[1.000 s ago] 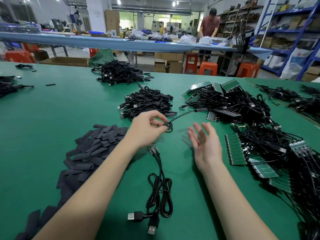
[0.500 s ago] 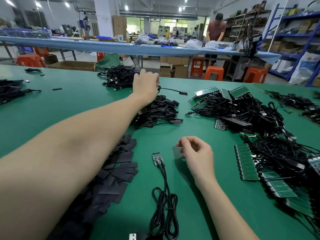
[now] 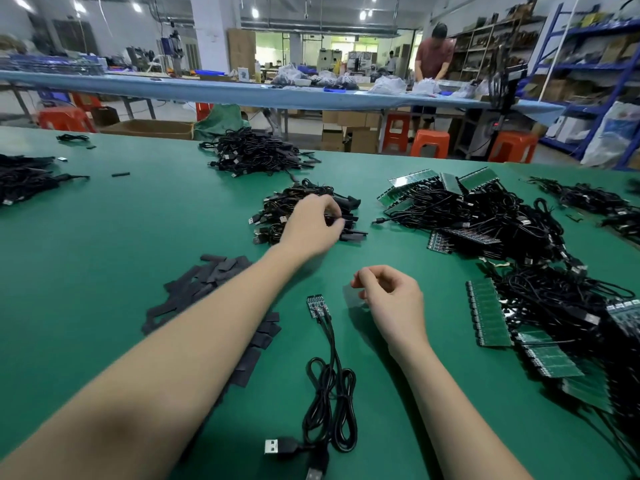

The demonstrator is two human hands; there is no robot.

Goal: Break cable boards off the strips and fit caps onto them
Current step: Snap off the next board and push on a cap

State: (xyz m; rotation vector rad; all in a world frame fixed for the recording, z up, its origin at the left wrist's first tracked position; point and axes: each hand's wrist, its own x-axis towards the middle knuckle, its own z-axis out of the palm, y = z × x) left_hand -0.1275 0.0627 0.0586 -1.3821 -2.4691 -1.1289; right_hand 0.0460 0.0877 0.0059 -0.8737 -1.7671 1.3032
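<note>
Two small cable boards (image 3: 318, 305) are lying side by side on the green table (image 3: 104, 237), just ahead of the person, their black cables (image 3: 330, 407) trailing toward the near edge in loose loops and ending in two USB plugs (image 3: 277, 446); the nearer plug is being cut off by the bottom of the frame. The flat black caps (image 3: 204, 285) are lying in a scattered heap to the left of the boards, and the left forearm is covering part of that heap. The left hand (image 3: 310, 226) is reaching over a small pile of finished cables (image 3: 301, 209), its fingers curling down at the pile's near right side; they seem to be touching a black capped end, but whether they are actually gripping it is hard to make out. The right hand (image 3: 391, 299) is hovering just right of the boards with fingers loosely curled and nothing in it. Green board strips (image 3: 488, 317) are lying to the right, partly buried under a tangle of black cables (image 3: 519, 237), and the furthest strips are running out of frame.
</note>
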